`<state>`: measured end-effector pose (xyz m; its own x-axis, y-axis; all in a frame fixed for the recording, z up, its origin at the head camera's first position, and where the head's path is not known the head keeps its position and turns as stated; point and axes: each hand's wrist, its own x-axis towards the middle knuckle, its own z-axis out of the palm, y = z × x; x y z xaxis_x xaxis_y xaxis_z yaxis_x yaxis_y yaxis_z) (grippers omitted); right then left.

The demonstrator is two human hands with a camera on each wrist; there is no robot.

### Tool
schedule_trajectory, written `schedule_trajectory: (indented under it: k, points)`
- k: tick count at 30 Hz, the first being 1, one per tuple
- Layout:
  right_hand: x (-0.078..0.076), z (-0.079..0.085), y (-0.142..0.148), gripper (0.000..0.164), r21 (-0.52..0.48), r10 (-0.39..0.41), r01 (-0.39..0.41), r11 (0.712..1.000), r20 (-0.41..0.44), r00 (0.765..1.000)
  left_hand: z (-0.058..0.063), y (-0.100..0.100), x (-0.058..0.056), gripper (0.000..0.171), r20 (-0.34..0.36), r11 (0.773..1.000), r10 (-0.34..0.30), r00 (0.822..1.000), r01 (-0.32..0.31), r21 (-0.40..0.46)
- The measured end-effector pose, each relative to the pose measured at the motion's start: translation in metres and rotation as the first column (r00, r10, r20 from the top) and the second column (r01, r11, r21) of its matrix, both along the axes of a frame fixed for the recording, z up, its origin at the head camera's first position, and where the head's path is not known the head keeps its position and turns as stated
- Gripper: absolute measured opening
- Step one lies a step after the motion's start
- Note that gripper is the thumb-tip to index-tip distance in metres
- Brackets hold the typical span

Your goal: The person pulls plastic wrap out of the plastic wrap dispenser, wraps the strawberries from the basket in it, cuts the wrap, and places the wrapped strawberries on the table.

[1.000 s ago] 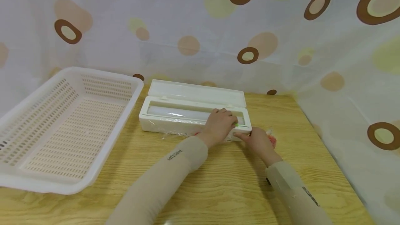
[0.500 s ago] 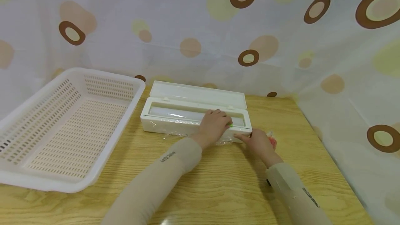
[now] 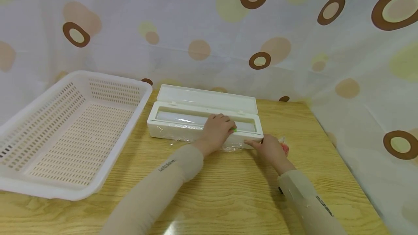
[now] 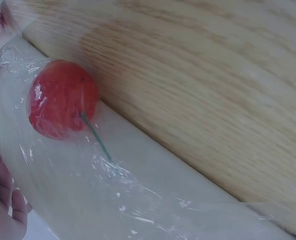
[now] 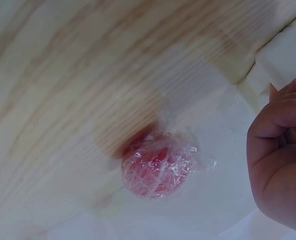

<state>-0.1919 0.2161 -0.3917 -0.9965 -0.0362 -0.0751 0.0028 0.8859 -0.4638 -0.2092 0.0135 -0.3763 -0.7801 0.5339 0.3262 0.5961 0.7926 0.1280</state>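
Observation:
A long white cling film box (image 3: 173, 131) lies with its lid (image 3: 209, 98) raised and a film roll (image 3: 183, 118) inside. My left hand (image 3: 215, 131) is on its front edge, fingers curled over a small green slider (image 3: 234, 130). At the right front corner my right hand (image 3: 270, 149) grips the box, thumb on the front face. Clear film (image 4: 133, 200) hangs down the front. Under it, in the left wrist view, sits a red round fruit (image 4: 60, 102) with a green stem; my left arm hides it in the head view.
A film-wrapped red fruit (image 5: 160, 167) rests on the wooden table (image 3: 228, 198) just right of my right hand. A large white slotted basket (image 3: 143, 99) stands at the left. Patterned sheeting (image 3: 196, 21) hangs behind the table and along its right side.
My left hand has slid left along the box's front edge with the green slider. My right hand stays at the corner. The view has shifted slightly.

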Motion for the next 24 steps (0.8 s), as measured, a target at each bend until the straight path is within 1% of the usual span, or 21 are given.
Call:
schedule_trajectory:
  k: [3,7,10,15,20,24]
  points:
    - [0.0,0.0,-0.001,0.054,-0.002,0.001,-0.001,1.0,-0.002,1.0,-0.003,-0.007,0.0,0.022,0.003,0.999,0.014,1.0,-0.014,0.046]
    - [0.0,0.001,-0.002,0.054,0.002,-0.004,0.004,1.0,0.0,1.0,-0.008,-0.017,-0.001,0.02,-0.002,0.991,0.029,1.0,-0.028,0.128]
    - [0.001,0.001,-0.001,0.054,-0.001,-0.012,0.013,1.0,0.015,1.0,-0.01,-0.023,0.0,0.017,-0.031,0.987,0.03,0.999,-0.024,0.162]
    - [0.002,0.001,-0.001,0.054,-0.009,-0.015,0.015,1.0,0.04,0.999,-0.012,-0.03,0.002,0.015,-0.067,0.981,0.029,0.997,-0.015,0.194]
    - [0.001,0.0,-0.001,0.05,0.017,-0.035,0.035,0.999,0.047,0.998,-0.015,-0.034,0.002,0.014,-0.049,0.973,0.051,0.997,-0.039,0.227]
    - [0.0,0.0,-0.001,0.051,0.019,-0.029,0.028,0.999,0.049,0.998,-0.015,-0.038,0.002,0.015,-0.025,0.967,0.073,0.997,-0.065,0.247]
